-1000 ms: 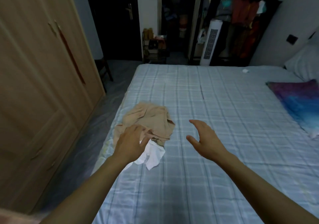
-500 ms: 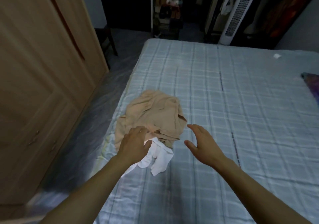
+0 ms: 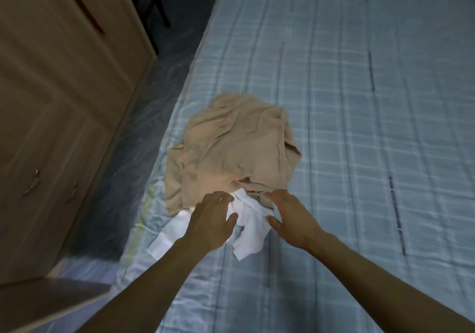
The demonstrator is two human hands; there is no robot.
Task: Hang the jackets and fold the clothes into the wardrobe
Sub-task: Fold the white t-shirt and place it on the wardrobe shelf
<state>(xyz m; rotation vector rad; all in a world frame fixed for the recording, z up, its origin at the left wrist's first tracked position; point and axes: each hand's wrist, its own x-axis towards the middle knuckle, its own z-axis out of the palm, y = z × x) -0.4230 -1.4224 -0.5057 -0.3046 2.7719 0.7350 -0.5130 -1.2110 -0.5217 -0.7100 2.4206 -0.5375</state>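
I count two pieces of clothing on one bed (image 3: 359,96): one beige garment (image 3: 231,147), one white garment (image 3: 253,232). One wardrobe (image 3: 51,88).

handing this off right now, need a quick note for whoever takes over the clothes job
Left hand: open, fingers spread over the white garment, no grip yet.
Right hand: open, at the near edge of the pile, holding nothing.
Things: beige garment crumpled on the bed, by the edge facing the wardrobe, partly covering the white one. Wardrobe doors closed.
Done: nothing folded or hung in view.
Left: separate both garments, fold or hang each, open the wardrobe, put them in.
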